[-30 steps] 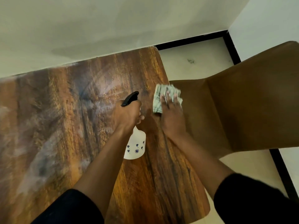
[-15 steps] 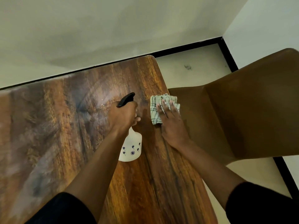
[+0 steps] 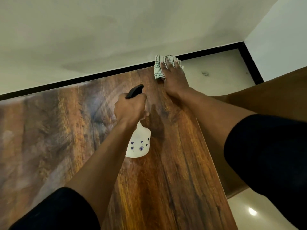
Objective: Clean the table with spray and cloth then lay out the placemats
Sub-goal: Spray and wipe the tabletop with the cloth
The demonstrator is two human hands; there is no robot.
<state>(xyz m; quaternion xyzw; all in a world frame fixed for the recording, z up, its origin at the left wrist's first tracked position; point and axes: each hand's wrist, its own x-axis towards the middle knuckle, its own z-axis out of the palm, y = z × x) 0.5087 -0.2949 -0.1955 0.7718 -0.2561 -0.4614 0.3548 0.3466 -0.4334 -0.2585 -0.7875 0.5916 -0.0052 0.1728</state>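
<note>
Since the earlier frame, the right hand point(image 3: 172, 75) has slid the cloth point(image 3: 158, 68) away from the chair-side edge up to the far right corner of the table point(image 3: 174, 171), where the checked cloth now partly overhangs the corner. From the single head view, that hand lies flat with fingers spread straight over the cloth, pressing it down, not pinching it. The left hand point(image 3: 130, 109) is wrapped round the neck of the spray bottle point(image 3: 138, 143), fingers curled under its black trigger head; the white body hangs below the wrist over the middle of the table, and whether its base touches the wood I cannot tell. A brown chair point(image 3: 269, 90) stands just beside the right edge. Pale streaks on the left part of the tabletop look like unwiped film, so the wiping seems only partly done; no placemats are in view. To do this step well, I judge the palm should keep even pressure, draw the cloth back from the corner in overlapping strokes, and work leftward toward the hazy area.
</note>
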